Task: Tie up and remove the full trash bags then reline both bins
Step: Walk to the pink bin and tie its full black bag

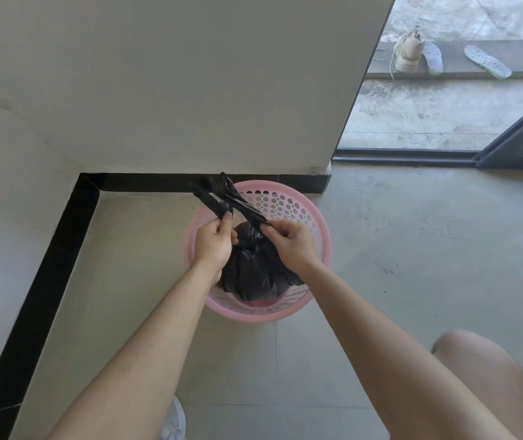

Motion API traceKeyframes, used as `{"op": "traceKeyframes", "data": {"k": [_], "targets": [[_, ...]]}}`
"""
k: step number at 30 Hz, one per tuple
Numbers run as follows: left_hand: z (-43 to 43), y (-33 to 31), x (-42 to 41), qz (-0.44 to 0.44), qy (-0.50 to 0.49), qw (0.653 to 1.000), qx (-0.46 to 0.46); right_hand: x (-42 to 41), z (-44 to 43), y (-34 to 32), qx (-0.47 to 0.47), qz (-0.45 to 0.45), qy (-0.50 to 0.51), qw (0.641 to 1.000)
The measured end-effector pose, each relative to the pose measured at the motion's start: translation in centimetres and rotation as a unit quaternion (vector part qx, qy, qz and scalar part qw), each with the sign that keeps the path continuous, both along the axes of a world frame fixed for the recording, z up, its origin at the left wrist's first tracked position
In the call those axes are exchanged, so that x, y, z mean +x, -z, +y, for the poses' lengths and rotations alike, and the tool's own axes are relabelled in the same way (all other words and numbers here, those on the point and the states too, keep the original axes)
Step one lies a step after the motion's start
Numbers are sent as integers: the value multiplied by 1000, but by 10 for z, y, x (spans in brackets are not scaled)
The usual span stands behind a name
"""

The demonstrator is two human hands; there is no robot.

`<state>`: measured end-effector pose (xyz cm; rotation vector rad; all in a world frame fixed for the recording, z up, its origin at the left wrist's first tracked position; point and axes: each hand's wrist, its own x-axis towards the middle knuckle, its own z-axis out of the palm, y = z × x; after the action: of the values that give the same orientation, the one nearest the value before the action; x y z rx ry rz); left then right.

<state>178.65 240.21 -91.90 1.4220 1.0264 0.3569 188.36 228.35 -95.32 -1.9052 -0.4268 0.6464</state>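
Note:
A pink perforated bin stands on the floor against the wall's black skirting. Inside it sits a full black trash bag, gathered at the top. Its two stretched ends cross above the bin's far-left rim. My left hand pinches one end between thumb and fingers. My right hand pinches the other end close to the bag's neck. Both hands hover over the bin's opening.
A cream wall with black skirting forms a corner at the left. At the right a sliding door frame opens to a concrete ledge with a shoe and insoles. My knee and white shoe are at the bottom.

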Motion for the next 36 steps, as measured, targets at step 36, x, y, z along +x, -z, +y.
{"op": "traceKeyframes", "data": {"k": [36], "targets": [[29, 20, -20, -57, 216, 946, -236, 29, 7, -27, 74, 329, 31, 941]]}}
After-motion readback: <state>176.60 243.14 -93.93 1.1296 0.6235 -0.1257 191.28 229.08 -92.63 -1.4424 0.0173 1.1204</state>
